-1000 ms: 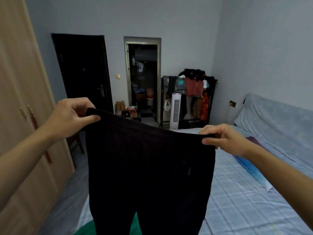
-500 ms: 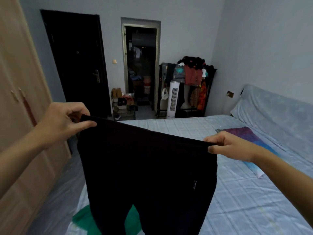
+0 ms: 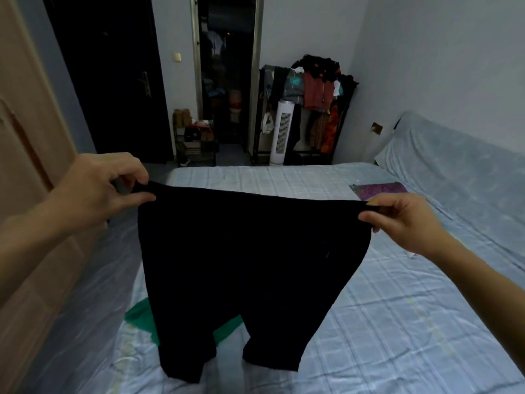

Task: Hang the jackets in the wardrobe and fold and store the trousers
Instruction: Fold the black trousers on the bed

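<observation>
Black trousers (image 3: 250, 265) hang spread out in front of me above the bed (image 3: 397, 322). My left hand (image 3: 105, 191) pinches the left end of the waistband between thumb and fingers. My right hand (image 3: 406, 220) pinches the right end. Both short legs hang down and their hems touch the checked sheet. A green garment (image 3: 139, 317) lies on the bed behind the trousers, mostly hidden by them. The wooden wardrobe (image 3: 25, 172) stands at my left with its doors closed.
A purple patterned cloth (image 3: 377, 190) lies near the pillow end on the right. Beyond the bed stand a white tower fan (image 3: 282, 132), a loaded clothes rack (image 3: 315, 95), a shoe shelf (image 3: 196, 137) and a dark door (image 3: 113, 81).
The trousers have come down toward the bed and their hems now touch the sheet. My view has tilted down, showing more of the bed. Both hands keep their hold on the waistband.
</observation>
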`<action>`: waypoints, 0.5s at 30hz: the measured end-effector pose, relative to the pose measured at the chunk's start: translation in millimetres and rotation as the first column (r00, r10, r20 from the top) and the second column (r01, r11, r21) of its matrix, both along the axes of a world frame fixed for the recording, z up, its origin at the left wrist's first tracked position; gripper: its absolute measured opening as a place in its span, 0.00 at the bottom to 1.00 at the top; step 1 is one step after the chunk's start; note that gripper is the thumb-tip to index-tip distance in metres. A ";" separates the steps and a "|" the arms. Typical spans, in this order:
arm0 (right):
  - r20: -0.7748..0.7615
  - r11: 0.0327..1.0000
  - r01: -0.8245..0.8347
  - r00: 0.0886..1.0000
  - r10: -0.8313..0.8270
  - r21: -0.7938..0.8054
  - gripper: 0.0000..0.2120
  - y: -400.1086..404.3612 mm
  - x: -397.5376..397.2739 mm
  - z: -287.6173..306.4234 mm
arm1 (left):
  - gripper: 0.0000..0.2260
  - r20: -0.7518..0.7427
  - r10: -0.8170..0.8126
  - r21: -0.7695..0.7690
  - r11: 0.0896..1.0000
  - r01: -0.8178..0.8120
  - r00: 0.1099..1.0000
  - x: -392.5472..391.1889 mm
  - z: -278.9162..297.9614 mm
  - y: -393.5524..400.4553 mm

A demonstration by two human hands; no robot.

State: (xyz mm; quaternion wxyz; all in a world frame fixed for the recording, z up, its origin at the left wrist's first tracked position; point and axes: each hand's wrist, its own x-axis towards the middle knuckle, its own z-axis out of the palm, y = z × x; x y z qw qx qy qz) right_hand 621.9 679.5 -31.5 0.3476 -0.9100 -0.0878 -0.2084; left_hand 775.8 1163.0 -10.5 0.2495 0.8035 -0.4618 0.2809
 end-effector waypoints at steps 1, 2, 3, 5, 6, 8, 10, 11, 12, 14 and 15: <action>0.031 1.000 0.002 1.000 -0.003 0.004 0.09 0.3 -7.9 6.6 | 0.14 0.010 0.015 -0.020 1.000 -0.015 1.000 -8.4 0.6 -0.5; 0.064 1.000 0.007 0.998 -0.007 0.004 0.07 0.4 -16.6 13.3 | 0.14 0.014 0.039 -0.046 0.998 -0.039 0.999 -18.5 2.6 -2.4; 0.097 1.000 0.020 0.995 -0.021 0.011 0.07 0.1 -25.7 19.8 | 0.14 0.008 0.064 -0.083 0.995 -0.063 0.998 -29.2 4.5 -5.0; 0.178 0.999 0.042 0.983 -0.045 0.023 0.13 -3.7 -44.3 28.5 | 0.10 -0.042 0.092 -0.162 0.982 -0.098 0.995 -54.9 9.1 -14.0; 0.214 0.999 0.049 0.975 -0.052 0.019 0.16 -7.4 -54.8 30.9 | 0.08 -0.063 0.102 -0.193 0.975 -0.112 0.993 -69.4 11.6 -20.2; 0.250 0.998 0.050 0.966 -0.058 0.035 0.20 -16.3 -78.6 34.0 | 0.11 -0.081 0.141 -0.242 0.958 -0.157 0.987 -101.9 18.2 -34.1; 0.292 0.997 0.047 0.954 -0.063 0.060 0.22 -27.4 -102.9 35.8 | 0.15 -0.078 0.193 -0.276 0.939 -0.208 0.978 -134.9 24.1 -46.7; 0.317 0.996 0.041 0.946 -0.063 0.076 0.21 -32.0 -116.0 36.2 | 0.16 -0.088 0.208 -0.299 0.927 -0.225 0.974 -152.9 26.0 -52.5; 0.344 0.995 0.030 0.937 -0.060 0.092 0.19 -36.4 -128.7 36.9 | 0.16 -0.098 0.217 -0.323 0.916 -0.237 0.971 -171.3 28.7 -58.0; 0.393 0.990 -0.005 0.918 -0.050 0.138 0.15 -42.8 -154.9 41.7 | 0.16 -0.098 0.238 -0.348 0.901 -0.257 0.966 -209.5 36.9 -68.6; 0.415 0.986 -0.018 0.908 -0.053 0.167 0.13 -44.4 -168.5 45.1 | 0.16 -0.085 0.248 -0.351 0.899 -0.262 0.965 -229.3 42.3 -73.2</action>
